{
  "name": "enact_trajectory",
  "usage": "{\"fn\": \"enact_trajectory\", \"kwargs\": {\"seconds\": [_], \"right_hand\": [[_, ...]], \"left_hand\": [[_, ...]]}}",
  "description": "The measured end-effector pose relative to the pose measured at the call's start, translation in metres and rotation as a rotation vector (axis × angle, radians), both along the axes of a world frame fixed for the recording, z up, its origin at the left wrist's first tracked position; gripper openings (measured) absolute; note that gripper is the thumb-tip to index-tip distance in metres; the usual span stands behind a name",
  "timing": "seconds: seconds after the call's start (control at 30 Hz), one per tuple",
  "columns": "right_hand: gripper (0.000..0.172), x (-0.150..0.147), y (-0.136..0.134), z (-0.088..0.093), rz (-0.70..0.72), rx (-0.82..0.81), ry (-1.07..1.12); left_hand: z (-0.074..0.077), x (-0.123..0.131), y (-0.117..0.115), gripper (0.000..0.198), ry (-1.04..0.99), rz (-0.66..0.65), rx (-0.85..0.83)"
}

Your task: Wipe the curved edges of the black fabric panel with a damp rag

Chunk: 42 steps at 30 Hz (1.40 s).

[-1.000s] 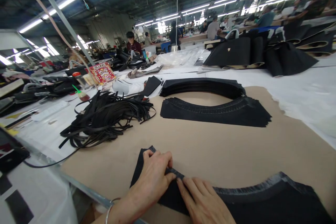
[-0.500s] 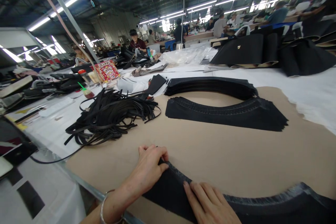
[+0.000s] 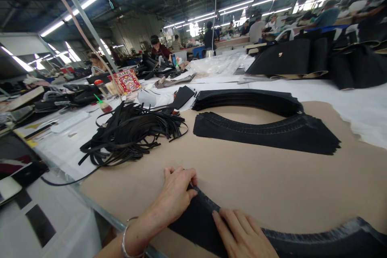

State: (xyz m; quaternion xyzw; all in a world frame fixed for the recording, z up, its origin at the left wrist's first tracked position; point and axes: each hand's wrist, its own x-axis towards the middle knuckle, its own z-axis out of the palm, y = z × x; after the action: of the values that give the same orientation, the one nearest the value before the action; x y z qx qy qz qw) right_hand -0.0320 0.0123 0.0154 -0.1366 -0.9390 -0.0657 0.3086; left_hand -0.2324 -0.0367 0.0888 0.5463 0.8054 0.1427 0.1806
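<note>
- Position of work: the curved black panel lies flat on the brown board at the near edge, directly under both of your hands.
- Long axis: the panel runs from its left end at your 9 o'clock, dips in an arc, and rises again towards your 3 o'clock. Its stitched upper edge faces 12 o'clock.
- Left hand: your fingers are curled and nipped on the panel's left end. This hand is the nearer one to that corner. A bracelet sits on the wrist.
- Right hand: it lies flat and unclenched, palm down. The fingertips press the upper edge just beside the left hand, at its 4 o'clock.
- Relation of note: nearly all the panel's length extends from your fingers towards 3 o'clock, and none of it lies beyond the left hand.
- Surroundings: a stack of panels lies well apart at 12 to 1 o'clock. A bundle of black straps lies at 10 o'clock.
</note>
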Motion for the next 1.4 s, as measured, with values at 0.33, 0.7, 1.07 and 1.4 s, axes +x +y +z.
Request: {"fn": "enact_trajectory", "kwargs": {"seconds": [0.33, 0.7, 1.07, 1.4], "right_hand": [[0.031, -0.033, -0.008, -0.003, -0.035, 0.03, -0.056], [0.033, -0.032, -0.008, -0.015, -0.028, 0.025, -0.058], [0.032, -0.033, -0.009, -0.021, -0.042, 0.053, -0.045], [0.032, -0.033, -0.01, -0.019, -0.047, 0.025, -0.028]], "left_hand": [[-0.006, -0.012, -0.006, 0.021, -0.037, 0.091, 0.079], [-0.016, -0.032, -0.004, 0.021, -0.153, 0.148, 0.133], [-0.017, -0.028, -0.003, 0.022, -0.142, 0.164, 0.131], [-0.015, -0.027, -0.001, 0.023, -0.087, 0.167, 0.122]]}}
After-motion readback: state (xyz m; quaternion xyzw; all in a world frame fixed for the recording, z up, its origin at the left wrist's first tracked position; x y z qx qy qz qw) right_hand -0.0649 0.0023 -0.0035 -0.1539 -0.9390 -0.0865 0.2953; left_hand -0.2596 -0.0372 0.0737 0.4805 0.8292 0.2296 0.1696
